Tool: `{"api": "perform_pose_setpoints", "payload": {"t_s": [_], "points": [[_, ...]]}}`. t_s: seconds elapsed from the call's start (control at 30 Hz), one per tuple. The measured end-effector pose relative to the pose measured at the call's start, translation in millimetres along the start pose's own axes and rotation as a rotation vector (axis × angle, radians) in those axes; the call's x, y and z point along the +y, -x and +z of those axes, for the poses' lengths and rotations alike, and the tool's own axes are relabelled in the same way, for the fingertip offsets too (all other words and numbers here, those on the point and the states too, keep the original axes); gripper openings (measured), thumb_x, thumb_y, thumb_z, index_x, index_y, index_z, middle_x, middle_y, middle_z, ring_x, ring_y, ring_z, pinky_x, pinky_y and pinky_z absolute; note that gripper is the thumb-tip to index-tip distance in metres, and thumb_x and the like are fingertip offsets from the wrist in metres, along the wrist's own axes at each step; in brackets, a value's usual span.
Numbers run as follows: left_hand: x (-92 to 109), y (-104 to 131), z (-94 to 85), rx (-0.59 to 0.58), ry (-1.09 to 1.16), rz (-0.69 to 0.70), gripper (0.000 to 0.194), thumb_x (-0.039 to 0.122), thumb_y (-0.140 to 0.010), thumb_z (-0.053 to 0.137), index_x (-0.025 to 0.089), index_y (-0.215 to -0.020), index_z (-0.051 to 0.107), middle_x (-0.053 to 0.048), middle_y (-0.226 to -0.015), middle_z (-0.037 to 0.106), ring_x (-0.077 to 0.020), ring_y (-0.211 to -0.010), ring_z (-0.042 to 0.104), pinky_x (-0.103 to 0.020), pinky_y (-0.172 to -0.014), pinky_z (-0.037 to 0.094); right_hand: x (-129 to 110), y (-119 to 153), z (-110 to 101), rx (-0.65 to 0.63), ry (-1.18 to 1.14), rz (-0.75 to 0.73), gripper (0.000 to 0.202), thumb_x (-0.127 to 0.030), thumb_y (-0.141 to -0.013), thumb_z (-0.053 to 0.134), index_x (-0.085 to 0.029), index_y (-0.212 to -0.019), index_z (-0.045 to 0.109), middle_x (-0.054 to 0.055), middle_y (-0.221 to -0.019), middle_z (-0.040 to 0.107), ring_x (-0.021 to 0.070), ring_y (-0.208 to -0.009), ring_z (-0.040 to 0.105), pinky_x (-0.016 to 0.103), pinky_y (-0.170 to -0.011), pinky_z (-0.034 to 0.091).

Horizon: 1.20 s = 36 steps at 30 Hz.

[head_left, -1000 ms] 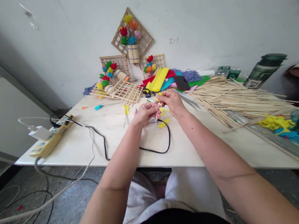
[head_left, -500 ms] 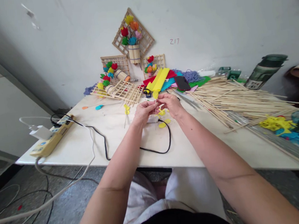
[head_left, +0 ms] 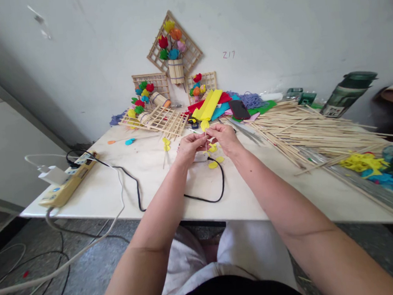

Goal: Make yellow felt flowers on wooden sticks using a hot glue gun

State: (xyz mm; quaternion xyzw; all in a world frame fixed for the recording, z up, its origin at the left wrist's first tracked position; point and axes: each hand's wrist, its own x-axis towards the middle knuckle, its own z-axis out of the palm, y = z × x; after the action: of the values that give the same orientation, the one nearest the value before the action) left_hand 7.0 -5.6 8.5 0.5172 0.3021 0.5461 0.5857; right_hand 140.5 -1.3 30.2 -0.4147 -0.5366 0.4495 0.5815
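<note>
My left hand [head_left: 192,147] and my right hand [head_left: 225,138] meet over the middle of the table, fingers pinched together. Between their fingertips they grip a yellow petal [head_left: 204,125] on a thin stem, and its round top sticks up above them. The fingers hide most of the stem. Several loose yellow petals [head_left: 213,165] lie just below the hands, by a white device with a black cord [head_left: 223,177]. Left of my left hand rests a small bunch of yellow petals on thin stems [head_left: 166,144].
Bamboo lattices with coloured flowers [head_left: 173,45] stand at the wall. Folded yellow sheets [head_left: 209,105] and a phone [head_left: 239,109] lie behind the hands. Wooden sticks [head_left: 320,128] and a dark green bottle [head_left: 349,93] are on the right, a power strip [head_left: 64,185] on the left.
The yellow petal between my fingertips has turned slightly and now shows a rounder face. Both hands stay almost in the same place.
</note>
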Motion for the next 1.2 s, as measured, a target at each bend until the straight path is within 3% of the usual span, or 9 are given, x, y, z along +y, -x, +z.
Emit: {"api": "perform_pose_setpoints", "payload": {"t_s": [0.17,0.37,0.57,0.83,1.2], "points": [[-1,-2,-3.8,0.047,0.043,0.042,0.040,0.045,-0.059,0.080,0.014,-0.069,0.057,0.000,-0.065,0.065,-0.0091,-0.057,0.060,-0.024,-0.060,0.051,-3,0,-1,0.002,0.043,-0.017,0.017,-0.028,-0.063,0.070,-0.017,-0.057,0.060,-0.002,-0.052,0.057,0.0088,-0.050,0.051,0.020,-0.045,0.039],[-2,-4,-6.7,0.098,-0.017,0.099,0.035,0.042,-0.060,0.079,0.015,-0.071,0.061,0.003,-0.063,0.062,-0.0079,-0.059,0.059,-0.023,-0.063,0.050,-1,2,-1,-0.176,0.091,-0.038,0.015,-0.026,-0.065,0.068,-0.016,-0.056,0.060,-0.001,-0.056,0.061,0.0088,-0.052,0.052,0.020,-0.046,0.039],[-5,-8,-10.3,0.095,0.008,0.174,0.032,0.040,-0.063,0.079,0.014,-0.060,0.060,0.003,-0.057,0.060,-0.0067,-0.054,0.055,-0.022,-0.061,0.047,0,4,1,-0.218,0.099,0.048,0.017,-0.028,-0.070,0.067,-0.015,-0.061,0.061,0.001,-0.060,0.065,0.0083,-0.051,0.054,0.019,-0.046,0.040],[-3,-11,-13.2,0.264,0.161,0.188,0.035,0.033,-0.048,0.086,0.015,-0.055,0.057,0.005,-0.057,0.055,-0.0053,-0.053,0.052,-0.020,-0.058,0.047,-4,9,0,-0.457,0.124,0.160,0.014,-0.020,-0.072,0.065,-0.012,-0.061,0.062,0.003,-0.057,0.066,0.0062,-0.046,0.051,0.018,-0.046,0.041],[-2,-12,-14.5,0.355,0.208,0.152,0.032,0.032,-0.055,0.083,0.015,-0.059,0.056,0.005,-0.060,0.054,-0.0047,-0.054,0.052,-0.018,-0.056,0.045,-6,10,-4,-0.552,0.149,0.134,0.012,-0.021,-0.071,0.064,-0.012,-0.064,0.062,0.000,-0.051,0.062,0.0055,-0.040,0.048,0.017,-0.041,0.038]]}}
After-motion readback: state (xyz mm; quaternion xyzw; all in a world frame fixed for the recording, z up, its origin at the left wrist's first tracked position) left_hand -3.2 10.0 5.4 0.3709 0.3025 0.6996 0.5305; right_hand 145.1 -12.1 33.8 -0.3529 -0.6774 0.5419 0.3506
